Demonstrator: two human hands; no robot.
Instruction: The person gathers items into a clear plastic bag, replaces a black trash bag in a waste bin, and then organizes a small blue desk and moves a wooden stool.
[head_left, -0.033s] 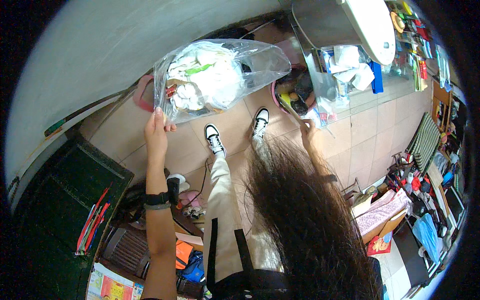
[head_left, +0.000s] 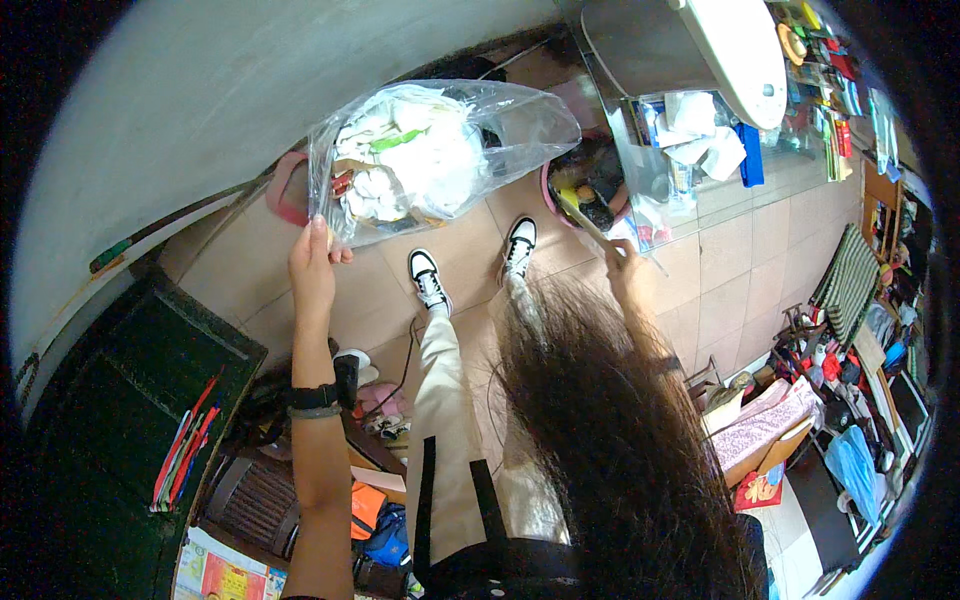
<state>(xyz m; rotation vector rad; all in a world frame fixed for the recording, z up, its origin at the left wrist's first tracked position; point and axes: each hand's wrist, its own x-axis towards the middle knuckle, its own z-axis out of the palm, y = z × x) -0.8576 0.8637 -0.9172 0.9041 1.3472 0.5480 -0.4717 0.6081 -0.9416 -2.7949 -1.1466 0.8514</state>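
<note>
My left hand (head_left: 316,258) is closed, its fingers pinching the near left edge of a clear plastic bag (head_left: 530,118). Inside the bag are crumpled white papers or tissues (head_left: 430,150), a green scrap (head_left: 397,139) and a small red piece (head_left: 342,183). My right hand (head_left: 625,265) is wrapped around a long, thin, pale stick-like tool (head_left: 588,225); I cannot tell if it is tongs. Its far end reaches into a round pink-rimmed bin (head_left: 547,190) with a dark lining. Something yellow (head_left: 571,196) shows in there. Long dark hair partly covers my right forearm.
A pink loop-like handle (head_left: 284,190) lies beside the bag. At the upper right stands a glass case (head_left: 720,205) with a white appliance (head_left: 735,60) on top. A dark green door or panel (head_left: 110,420) is at the left. Clutter and a folded striped mat (head_left: 848,285) line the right.
My right hand and the tool have shifted very slightly. The left hand and the bag look the same.
</note>
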